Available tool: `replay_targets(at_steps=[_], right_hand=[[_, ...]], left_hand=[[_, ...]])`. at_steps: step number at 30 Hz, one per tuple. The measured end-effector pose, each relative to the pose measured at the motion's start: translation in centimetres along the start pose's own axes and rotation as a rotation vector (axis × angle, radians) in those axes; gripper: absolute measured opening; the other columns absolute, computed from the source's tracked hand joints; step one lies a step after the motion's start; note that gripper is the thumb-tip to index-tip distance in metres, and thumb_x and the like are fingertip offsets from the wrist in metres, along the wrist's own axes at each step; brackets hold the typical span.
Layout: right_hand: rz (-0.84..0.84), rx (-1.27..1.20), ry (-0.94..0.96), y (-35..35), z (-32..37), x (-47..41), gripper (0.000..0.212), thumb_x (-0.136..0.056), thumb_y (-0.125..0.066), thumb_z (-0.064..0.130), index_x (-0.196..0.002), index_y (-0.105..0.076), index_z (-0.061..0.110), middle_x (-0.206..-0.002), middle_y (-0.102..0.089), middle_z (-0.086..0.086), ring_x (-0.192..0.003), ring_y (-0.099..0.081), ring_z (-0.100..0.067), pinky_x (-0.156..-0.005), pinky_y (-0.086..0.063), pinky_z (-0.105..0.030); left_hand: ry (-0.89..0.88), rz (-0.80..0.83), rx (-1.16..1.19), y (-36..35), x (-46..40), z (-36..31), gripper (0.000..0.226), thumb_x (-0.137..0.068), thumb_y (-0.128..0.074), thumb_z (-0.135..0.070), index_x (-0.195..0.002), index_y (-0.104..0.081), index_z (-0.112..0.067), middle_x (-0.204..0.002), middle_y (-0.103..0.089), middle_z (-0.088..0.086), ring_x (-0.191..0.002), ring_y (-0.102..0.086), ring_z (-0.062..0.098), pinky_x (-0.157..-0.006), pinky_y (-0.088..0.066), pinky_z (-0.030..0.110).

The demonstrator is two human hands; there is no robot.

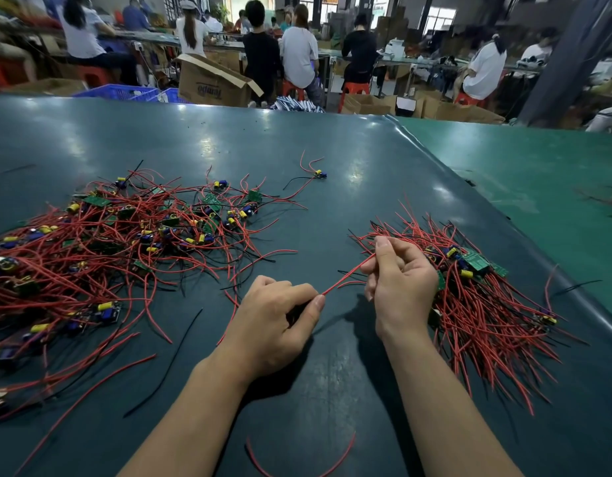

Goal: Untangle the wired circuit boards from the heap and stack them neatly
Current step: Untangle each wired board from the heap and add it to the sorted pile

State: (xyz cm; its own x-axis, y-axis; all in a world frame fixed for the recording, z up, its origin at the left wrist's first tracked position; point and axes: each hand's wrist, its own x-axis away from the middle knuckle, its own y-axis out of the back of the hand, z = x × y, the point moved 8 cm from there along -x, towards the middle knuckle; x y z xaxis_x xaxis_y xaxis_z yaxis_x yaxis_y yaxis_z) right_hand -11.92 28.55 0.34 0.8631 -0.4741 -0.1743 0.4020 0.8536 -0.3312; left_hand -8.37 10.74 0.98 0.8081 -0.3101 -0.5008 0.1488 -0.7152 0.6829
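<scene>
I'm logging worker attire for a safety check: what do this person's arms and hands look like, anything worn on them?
Both forearms are bare up to the frame's bottom edge, with no sleeves in view. The left hand and right hand wear no gloves, rings, watch or wrist strap. The fingers are uncovered, with short, unpainted nails.

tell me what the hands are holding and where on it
Both hold one red wire: left hand pinches its near end, right hand grips it farther along.
</scene>
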Motion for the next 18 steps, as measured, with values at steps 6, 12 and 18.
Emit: replay_targets(at_steps=[6,12,18], right_hand=[[-0.067,0.213,0.070,0.6,-0.2,0.1,0.020,-0.100,-0.053,0.016,-0.081,-0.049,0.014,-0.049,-0.062,-0.001,-0.029,-0.041,-0.013,-0.035,-0.034,-0.023],[0.417,0.056,-0.353,-4.0,-3.4,2.3,0.052,-0.080,-0.055,0.061,-0.101,-0.055,0.014,-0.059,-0.065,-0.006,-0.036,-0.049,-0.012,-0.035,-0.041,-0.021],[0.795,0.203,-0.278,-5.8,-3.5,4.6,0.026,-0.082,-0.063,0.043,-0.081,-0.071,0.018,-0.063,-0.063,-0.001,-0.044,-0.047,-0.011,-0.036,-0.038,-0.019]], left_hand=[[0.009,-0.083,-0.024,0.5,0.1,-0.3,0.040,-0.094,-0.042,-0.036,-0.066,-0.054,-0.012,-0.052,-0.046,0.000,-0.053,-0.042,0.028,-0.071,-0.041,0.042],[0.154,-0.393,-0.144,3.0,0.3,0.9,0.035,-0.098,-0.042,-0.034,-0.076,-0.059,-0.013,-0.057,-0.053,-0.001,-0.055,-0.043,0.026,-0.062,-0.028,0.029],[0.080,-0.205,-0.066,2.1,-0.5,1.4,0.029,-0.096,-0.047,-0.035,-0.112,-0.068,-0.022,-0.094,-0.072,-0.007,-0.084,-0.065,0.018,-0.075,-0.043,0.042]])
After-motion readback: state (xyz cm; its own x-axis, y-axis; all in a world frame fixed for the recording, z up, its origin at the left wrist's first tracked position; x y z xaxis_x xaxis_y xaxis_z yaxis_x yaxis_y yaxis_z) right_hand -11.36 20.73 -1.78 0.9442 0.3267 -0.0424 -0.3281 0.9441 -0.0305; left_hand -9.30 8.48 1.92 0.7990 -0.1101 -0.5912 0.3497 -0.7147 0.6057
